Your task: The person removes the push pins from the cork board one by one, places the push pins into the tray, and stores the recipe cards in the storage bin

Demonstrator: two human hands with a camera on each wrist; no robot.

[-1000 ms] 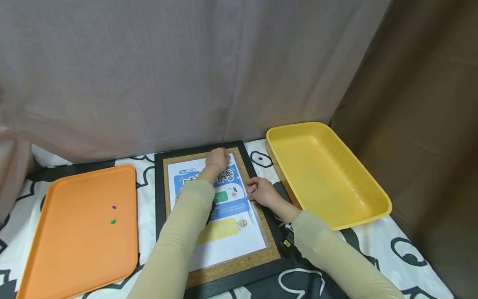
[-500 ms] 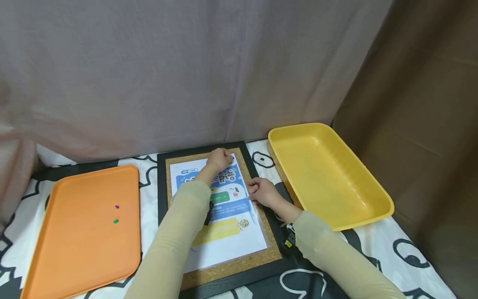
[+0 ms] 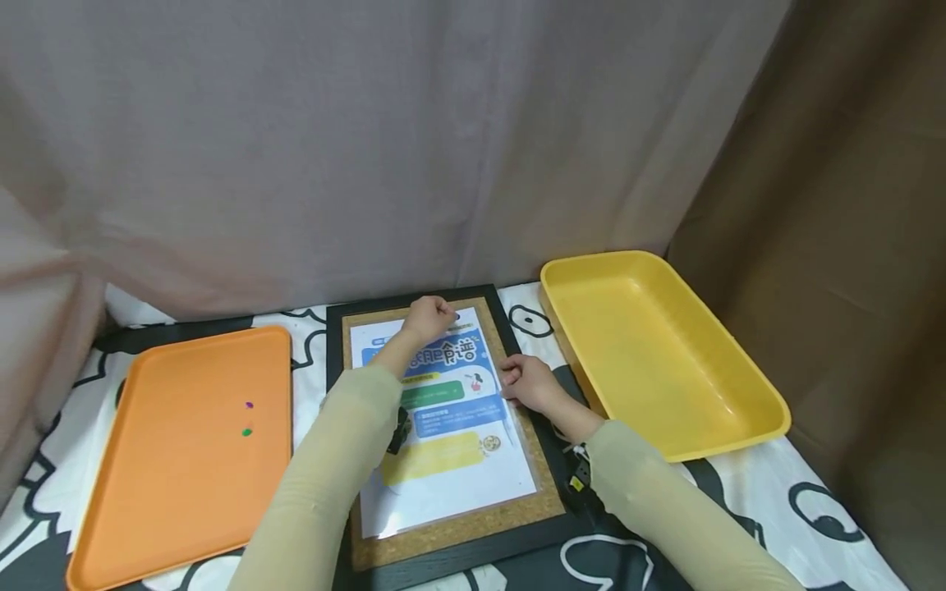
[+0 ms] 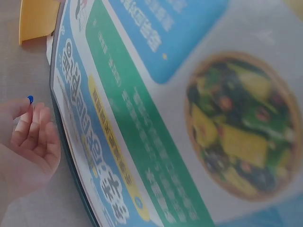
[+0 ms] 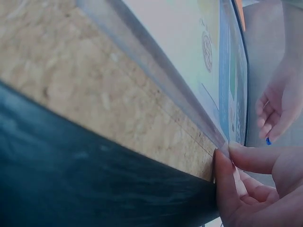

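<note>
My left hand (image 3: 430, 318) pinches a small blue push pin (image 4: 30, 99) between thumb and fingertips, near the top right corner of a laminated poster (image 3: 451, 492). In the left wrist view, that hand hovers beyond the poster's top edge. The poster has blue, green and yellow printed blocks and lies on a cork board (image 3: 461, 525) with a black frame (image 3: 436, 566). My right hand (image 3: 528, 382) pinches the poster's right edge, and the right wrist view shows its thumb (image 5: 251, 158) and forefinger at the clear plastic margin.
An orange tray (image 3: 192, 492) on the left holds a small purple piece (image 3: 249, 405) and a green piece (image 3: 246, 432). To the right stands a deep yellow tray (image 3: 665, 353). Grey curtains (image 3: 332, 148) hang behind, over a black and white patterned cloth (image 3: 783, 484).
The head view has swung slightly left, so the scene sits further right. My left hand has shifted a little left relative to the poster, uncovering more print. The right hand keeps its hold.
</note>
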